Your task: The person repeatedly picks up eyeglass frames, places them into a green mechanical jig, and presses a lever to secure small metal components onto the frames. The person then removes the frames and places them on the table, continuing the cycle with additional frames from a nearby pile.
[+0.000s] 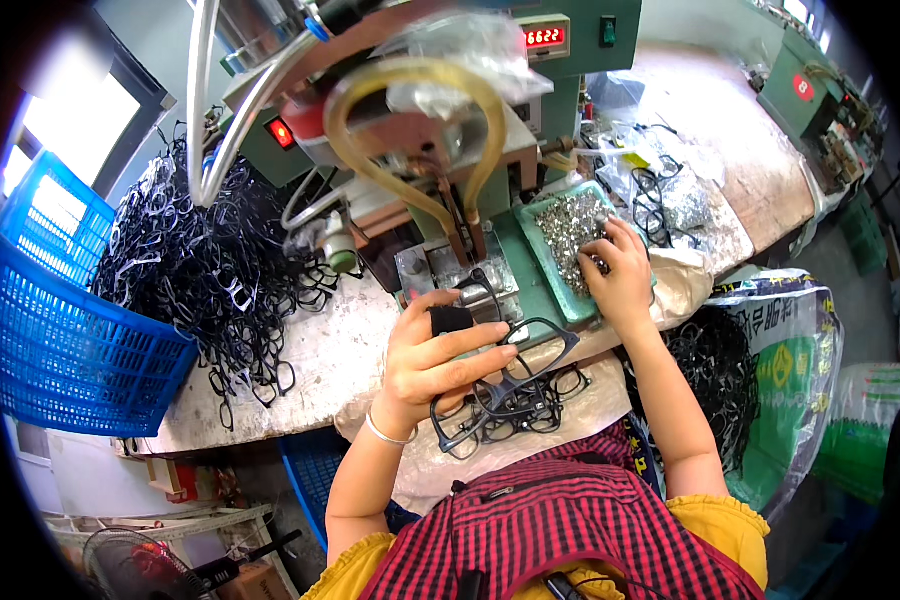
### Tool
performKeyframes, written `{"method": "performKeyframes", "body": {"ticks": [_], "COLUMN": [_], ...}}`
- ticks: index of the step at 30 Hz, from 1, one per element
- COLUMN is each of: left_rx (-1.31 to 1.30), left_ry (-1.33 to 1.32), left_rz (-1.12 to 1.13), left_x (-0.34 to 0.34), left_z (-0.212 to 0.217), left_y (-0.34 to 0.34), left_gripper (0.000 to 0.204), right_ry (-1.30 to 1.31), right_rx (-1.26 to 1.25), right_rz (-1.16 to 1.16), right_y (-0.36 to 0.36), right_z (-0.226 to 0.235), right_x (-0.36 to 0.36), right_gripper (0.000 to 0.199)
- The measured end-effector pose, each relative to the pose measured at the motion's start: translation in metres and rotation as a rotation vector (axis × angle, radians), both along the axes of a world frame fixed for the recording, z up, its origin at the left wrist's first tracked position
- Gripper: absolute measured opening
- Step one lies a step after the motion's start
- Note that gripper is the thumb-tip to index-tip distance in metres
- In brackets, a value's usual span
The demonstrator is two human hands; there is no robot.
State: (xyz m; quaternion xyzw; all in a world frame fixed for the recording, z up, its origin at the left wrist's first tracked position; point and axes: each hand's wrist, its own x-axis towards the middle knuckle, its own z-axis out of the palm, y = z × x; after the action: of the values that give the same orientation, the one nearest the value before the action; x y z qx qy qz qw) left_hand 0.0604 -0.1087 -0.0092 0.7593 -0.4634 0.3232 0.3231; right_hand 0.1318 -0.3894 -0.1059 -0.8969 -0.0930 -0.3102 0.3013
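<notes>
My left hand (440, 365) is closed on a black eyeglass frame (567, 343), its fingers stretched across it just in front of the machine's metal fixture (490, 283). A dark band wraps one finger, and a bracelet circles that wrist. My right hand (620, 275) reaches into a green tray (540, 265) of small metal parts (568, 232). Its fingertips are drawn together among the parts, and whatever they pinch is too small to make out. Below my left hand, several more black eyeglass frames (545, 405) lie on brownish sheeting near my lap.
Over the fixture stands a bench machine with a yellowish hose loop (345, 100) and upright copper-coloured arms (460, 240). A big heap of black frames (200, 250) and blue baskets (80, 340) are at left. At right are plastic bags (685, 195) and an open sack (790, 370) beside more black frames.
</notes>
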Motion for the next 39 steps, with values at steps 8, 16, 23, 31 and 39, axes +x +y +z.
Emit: {"method": "performKeyframes", "body": {"ticks": [8,16,23,31,39], "left_rx": [-0.001,-0.189,0.134,0.228,0.011], "left_ry": [0.083,-0.058,0.204,0.313,0.318], "left_rz": [0.065,0.903,1.402,1.614,1.298], "left_x": [-0.015,-0.072,-0.006,0.035,-0.015], "left_z": [-0.007,-0.064,-0.077,-0.138,-0.103], "left_y": [0.007,0.074,0.206,0.19,0.131], "left_gripper": [0.035,0.032,0.026,0.024,0.03], "right_ry": [-0.084,0.123,0.139,0.209,0.219], "right_rx": [-0.294,0.981,1.12,0.721,0.598], "right_rz": [0.424,0.073,0.156,0.066,0.188], "right_y": [0.023,-0.016,0.026,0.026,0.021], "right_z": [0.016,-0.018,-0.02,0.002,0.04], "right_x": [0.04,0.0,0.035,-0.005,-0.037], "right_gripper": [0.021,0.012,0.018,0.017,0.012]}}
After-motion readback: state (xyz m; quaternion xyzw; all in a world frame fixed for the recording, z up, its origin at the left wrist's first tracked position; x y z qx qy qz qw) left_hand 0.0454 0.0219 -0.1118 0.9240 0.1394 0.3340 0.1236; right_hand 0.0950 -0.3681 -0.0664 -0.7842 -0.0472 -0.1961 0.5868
